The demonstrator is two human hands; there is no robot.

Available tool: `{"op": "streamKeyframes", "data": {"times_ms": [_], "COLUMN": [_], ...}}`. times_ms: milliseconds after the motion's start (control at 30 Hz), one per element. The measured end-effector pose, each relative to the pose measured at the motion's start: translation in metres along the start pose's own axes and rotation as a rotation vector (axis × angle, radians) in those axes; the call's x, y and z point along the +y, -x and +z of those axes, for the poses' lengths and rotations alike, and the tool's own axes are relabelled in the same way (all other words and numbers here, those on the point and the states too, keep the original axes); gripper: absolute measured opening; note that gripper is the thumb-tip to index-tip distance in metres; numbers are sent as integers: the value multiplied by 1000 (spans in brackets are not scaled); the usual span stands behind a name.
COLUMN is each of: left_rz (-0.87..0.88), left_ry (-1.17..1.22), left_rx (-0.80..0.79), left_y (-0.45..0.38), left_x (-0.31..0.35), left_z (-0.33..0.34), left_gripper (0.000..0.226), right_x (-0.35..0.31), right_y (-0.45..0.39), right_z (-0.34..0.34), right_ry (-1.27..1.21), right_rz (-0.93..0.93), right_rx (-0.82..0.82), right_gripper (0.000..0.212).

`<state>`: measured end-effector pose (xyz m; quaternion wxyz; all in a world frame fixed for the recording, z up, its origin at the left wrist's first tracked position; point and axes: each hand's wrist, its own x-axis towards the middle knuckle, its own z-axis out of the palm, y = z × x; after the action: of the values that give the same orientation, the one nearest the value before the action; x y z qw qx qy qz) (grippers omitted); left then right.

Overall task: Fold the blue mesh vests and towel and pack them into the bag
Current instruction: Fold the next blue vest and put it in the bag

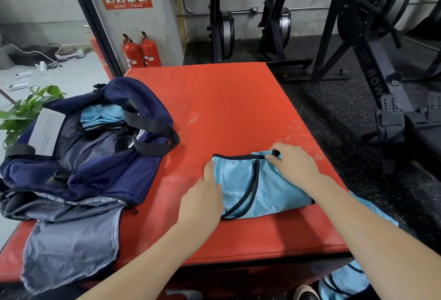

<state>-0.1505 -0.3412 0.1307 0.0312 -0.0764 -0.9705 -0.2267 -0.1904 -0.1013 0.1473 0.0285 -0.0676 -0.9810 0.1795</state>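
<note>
A light blue mesh vest (272, 187) with black trim lies folded on the red mat (226, 99). My left hand (202, 199) rests flat against its left edge, fingers together. My right hand (293, 166) presses on its top right corner, with the thumb and fingers pinching the black trim. The navy bag (78, 170) lies open at the left of the mat. Folded light blue vests (102, 117) are stacked inside it. More blue mesh fabric (346, 280) hangs off the mat's near right side, by my right forearm.
A grey lining flap (69, 247) of the bag spreads over the mat's near left corner. Red fire extinguishers (140, 52) stand behind the mat, and black gym machines (381, 61) to the right. A green plant (26, 111) is at the left. A shoe (305, 293) shows below.
</note>
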Motion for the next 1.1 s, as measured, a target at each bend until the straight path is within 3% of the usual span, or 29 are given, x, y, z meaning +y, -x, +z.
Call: {"op": "streamKeyframes", "data": {"times_ms": [100,200,300,367,467,533,667,800,933,1033,1100], "left_rz": [39,223,360,402,384,339,267,265,333,372,378], "left_ry": [-176,-319,-270,-213,-219,-218,-189,-184,-38,78,77], "left_rx": [42,159,137,79,-6,-47,-85,-25,-114,-199,-175], "left_y": [-5,-17,-29,-34,-42,-48,-54,-46,-30,-14,-10], "left_x": [-4,-10,-4,2,3,1,-6,-13,-16,-15,-18], "left_z": [-2,4,7,8,10,9,4,0,-11,-14,-10], "left_gripper": [46,44,49,52,53,54,58,38,20,19,18], "right_x": [-6,-9,-10,-12,-18,-22,-15,-6,11,13,9], "right_y": [0,3,12,25,48,61,72,59,36,29,34], "right_z": [2,-3,-10,-14,-16,-12,5,6,15,19,21], "right_ry": [63,23,24,-51,-280,-309,-35,141,-4,-69,-93], "right_rz": [7,-10,-85,-134,-113,-39,-5,48,-104,-174,-268], "right_rx": [76,84,128,203,179,41,-174,-88,69,49,60], "right_gripper": [27,39,49,42,20,31,62,58,44,42,42]}}
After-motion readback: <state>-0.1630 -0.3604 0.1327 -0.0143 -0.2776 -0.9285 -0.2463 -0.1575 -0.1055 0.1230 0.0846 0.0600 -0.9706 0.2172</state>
